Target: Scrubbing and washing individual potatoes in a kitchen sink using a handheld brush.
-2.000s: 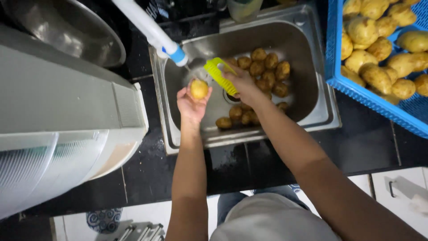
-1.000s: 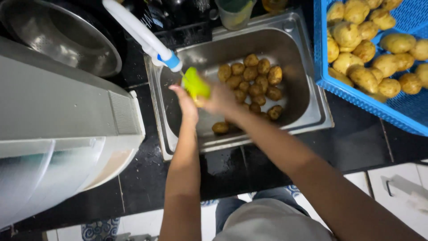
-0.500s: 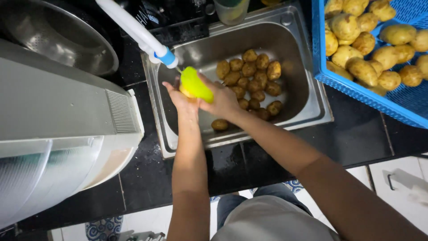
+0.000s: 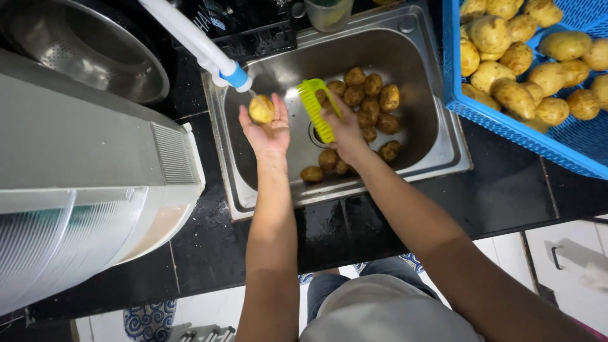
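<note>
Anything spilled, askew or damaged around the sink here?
Nothing stands out. The left hand holds a potato under the faucet nozzle; the right hand holds a yellow-green brush over the sink. The countertop looks wet in front of the sink. The potatoes in the blue crate sit contained.

A black tiled counter [image 4: 506,196] runs across the scene, wet and glossy near its middle. Below it, at the near edge, lie white floor tiles [image 4: 202,313] with a blue patterned mat [image 4: 149,320] at left and a white cabinet door [image 4: 570,259] at right. The light is even and bright.
</note>
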